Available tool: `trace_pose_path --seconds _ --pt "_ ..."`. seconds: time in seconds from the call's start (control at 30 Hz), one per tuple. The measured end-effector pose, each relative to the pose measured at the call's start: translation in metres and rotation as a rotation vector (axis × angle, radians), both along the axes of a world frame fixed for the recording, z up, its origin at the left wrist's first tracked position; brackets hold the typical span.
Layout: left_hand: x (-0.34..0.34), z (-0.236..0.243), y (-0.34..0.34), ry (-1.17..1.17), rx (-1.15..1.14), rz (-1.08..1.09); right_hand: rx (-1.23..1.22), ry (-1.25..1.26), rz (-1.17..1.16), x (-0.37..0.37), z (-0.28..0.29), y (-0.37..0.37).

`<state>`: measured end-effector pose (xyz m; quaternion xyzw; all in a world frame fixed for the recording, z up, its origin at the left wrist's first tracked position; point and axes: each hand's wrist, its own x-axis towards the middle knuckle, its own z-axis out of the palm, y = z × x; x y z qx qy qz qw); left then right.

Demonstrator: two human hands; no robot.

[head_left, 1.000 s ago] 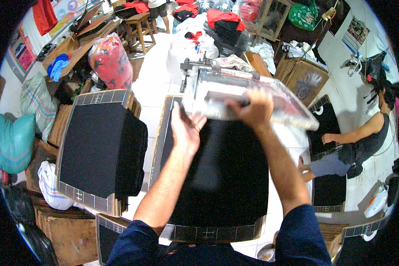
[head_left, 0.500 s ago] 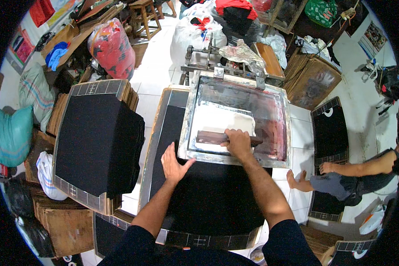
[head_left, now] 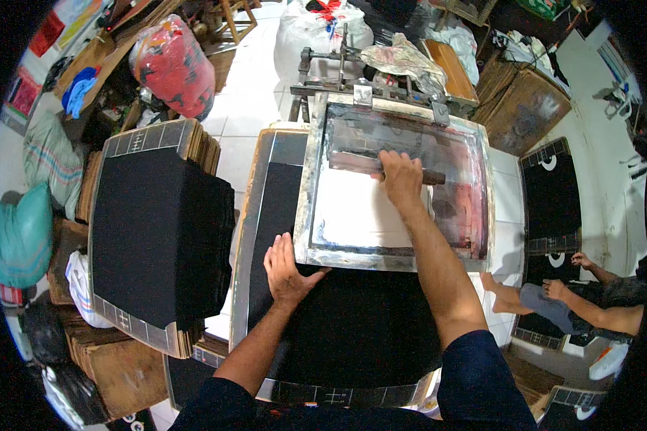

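A screen-printing frame (head_left: 366, 259) with a whitish, ink-stained rim lies over black fabric (head_left: 352, 330) on a board. My right hand (head_left: 401, 178) is closed around a brown squeegee (head_left: 352, 163), which lies across the far half of the mesh. Nearer to me, a white area of ink (head_left: 356, 212) spreads over the mesh, and reddish stains mark its right side. My left hand (head_left: 286, 279) is open at the frame's near left corner, fingers stretched and thumb along the near rim. Metal hinge clamps (head_left: 363, 96) hold the frame's far edge.
On the left stands a stack of boards carrying black fabric (head_left: 140, 237). Bags (head_left: 172, 65) and wooden boards (head_left: 122, 377) crowd that side. At the right, a person (head_left: 597, 309) sits by boards with black printed fabric (head_left: 551, 190). A cloth (head_left: 402, 61) lies over the metal hinge bar.
My right hand has pushed the squeegee away from me, from the near part of the mesh to the far half. My left hand stays by the near left corner. The view has shifted slightly.
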<state>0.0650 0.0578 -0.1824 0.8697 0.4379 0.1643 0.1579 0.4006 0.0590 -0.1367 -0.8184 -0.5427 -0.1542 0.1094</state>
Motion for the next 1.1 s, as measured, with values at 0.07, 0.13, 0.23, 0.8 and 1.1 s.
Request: trace_pose_path --seconds 0.07,0.13,0.23,0.8,1.1 --pt "0.0 -0.002 0.002 0.001 0.009 -0.016 -0.097 0.003 -0.028 -0.021 0.003 -0.023" --pt "-0.001 -0.005 0.001 0.022 0.013 -0.019 -0.137 0.067 0.003 -0.047 0.008 -0.053" --pt "-0.003 -0.009 0.001 -0.022 0.083 -0.044 -0.127 0.176 0.066 -0.051 0.018 -0.063" --pt "-0.004 -0.013 0.0 0.011 0.134 -0.071 -0.137 0.066 -0.043 -0.058 0.014 -0.056" --pt "0.006 -0.009 0.01 -0.252 -0.101 -0.107 -0.109 0.14 -0.025 -0.107 0.016 -0.106"
